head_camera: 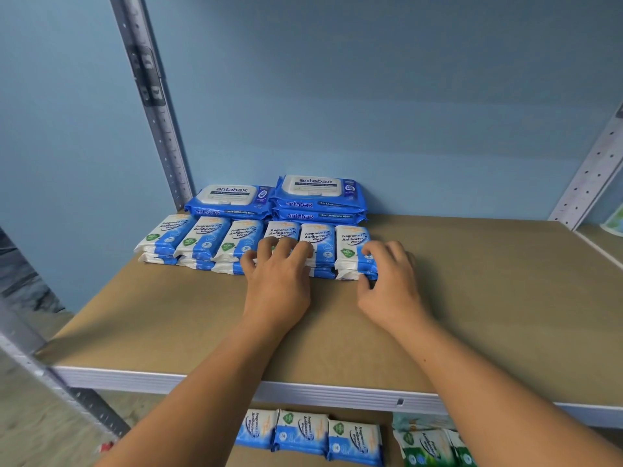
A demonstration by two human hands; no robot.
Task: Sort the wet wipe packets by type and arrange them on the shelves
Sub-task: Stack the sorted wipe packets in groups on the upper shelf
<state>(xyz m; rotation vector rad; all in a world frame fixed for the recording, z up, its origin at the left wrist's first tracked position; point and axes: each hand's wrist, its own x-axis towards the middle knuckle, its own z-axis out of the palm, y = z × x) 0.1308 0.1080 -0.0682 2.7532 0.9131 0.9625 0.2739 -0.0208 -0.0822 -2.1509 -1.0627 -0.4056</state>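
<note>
- Small packets (249,242), frame centre: white and blue, green shield badge.
- Large packs (318,197) behind: deep blue, white lids.
- Shelf board (472,298): tan.
- Wall (371,96): pale blue.
- Packets (428,446), lower right: green and white.

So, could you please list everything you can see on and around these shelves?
Large antabax packs: two stacks, blue, back of upper shelf.
Small antibacterial packets: six stacks, white and blue, row just in front.
Lower packets: three, white and blue, shelf below.
Green packets: at least two, green and white, right of those.
Shelf board: one, brown, under the hands.
Left hand: one, fingertips on the row.
Right hand: one, grips the rightmost stack.
</note>
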